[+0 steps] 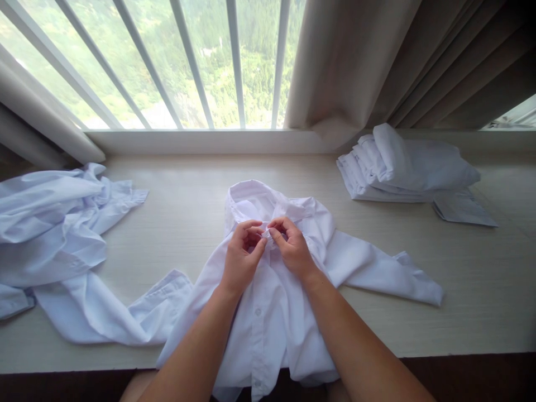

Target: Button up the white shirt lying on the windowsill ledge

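A white button-up shirt (276, 312) lies front side up before me, its collar (251, 192) toward the window and its lower hem hanging over the near edge. One sleeve (389, 273) stretches out to the right. Both hands meet at the front opening just below the collar. My left hand (245, 251) pinches the shirt's front edge between thumb and fingers. Opposite it, my right hand (291, 243) pinches the fabric close by, fingertips nearly touching the left ones. Any button between the fingertips is too small to make out. Lower down, buttons show on the placket (258, 329).
A loose heap of white shirts (54, 223) lies at the left, one sleeve (113, 312) reaching toward the shirt in front of me. Folded white shirts (406, 164) are stacked at the back right. Behind the pale ledge (188, 184) are a barred window and grey curtains (352, 61).
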